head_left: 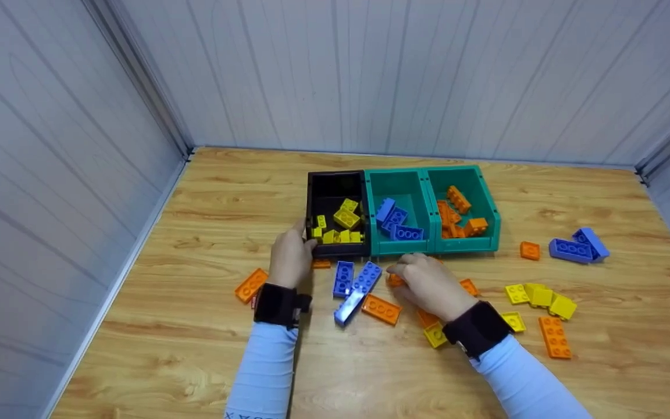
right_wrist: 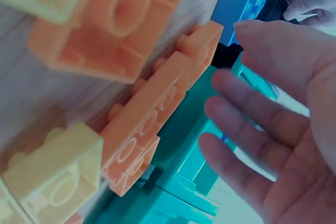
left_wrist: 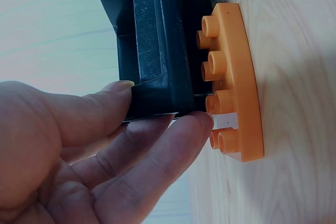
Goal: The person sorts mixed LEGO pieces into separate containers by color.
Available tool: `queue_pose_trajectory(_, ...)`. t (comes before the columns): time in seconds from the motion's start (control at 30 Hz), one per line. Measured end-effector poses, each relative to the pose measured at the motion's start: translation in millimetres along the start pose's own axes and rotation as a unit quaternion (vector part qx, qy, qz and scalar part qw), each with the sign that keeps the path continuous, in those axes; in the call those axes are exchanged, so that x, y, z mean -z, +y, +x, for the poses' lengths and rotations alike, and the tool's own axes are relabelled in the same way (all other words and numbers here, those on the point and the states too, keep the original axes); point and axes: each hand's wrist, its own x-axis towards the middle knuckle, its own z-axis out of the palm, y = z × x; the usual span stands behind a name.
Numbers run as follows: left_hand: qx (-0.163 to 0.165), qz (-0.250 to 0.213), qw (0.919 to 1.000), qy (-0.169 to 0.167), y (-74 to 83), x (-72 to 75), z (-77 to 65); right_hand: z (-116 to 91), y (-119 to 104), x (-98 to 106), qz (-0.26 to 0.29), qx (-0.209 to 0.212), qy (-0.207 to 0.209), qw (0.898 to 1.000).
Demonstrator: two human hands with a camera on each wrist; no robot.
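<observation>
My left hand (head_left: 290, 259) grips the front left corner of the black bin (head_left: 342, 250), which holds several yellow bricks (head_left: 346, 218). In the left wrist view the thumb and fingers pinch the wall of the bin (left_wrist: 157, 51), beside a studded orange brick (left_wrist: 244, 87) on the table. My right hand (head_left: 431, 285) is low in front of the green bins, its fingertips at a small orange brick (head_left: 396, 280). The right wrist view shows its fingers (right_wrist: 252, 124) spread and loosely extended, close to a row of orange bricks (right_wrist: 149, 114), nothing gripped.
Joined to the black bin are two green bins, one with blue bricks (head_left: 407, 233), one with orange bricks (head_left: 477, 227). Blue bricks (head_left: 344, 279) and an orange brick (head_left: 381, 309) lie between the hands. More yellow bricks (head_left: 541, 296) and blue bricks (head_left: 571, 250) lie to the right.
</observation>
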Motion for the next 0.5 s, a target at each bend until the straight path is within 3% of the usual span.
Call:
queue_pose_trajectory(0.27, 0.003, -0.002, 1.0, 0.0, -2.5, 0.2, -0.8, 4.1, 4.0, -5.6, -0.008, 0.002, -0.016, 1.0)
queue_pose_trajectory(0.5, -0.016, 0.003, 0.9999, 0.003, -0.8, 1.4, -1.4, -2.5, 21.4, 27.1, 0.043, -0.025, 0.019, 0.999)
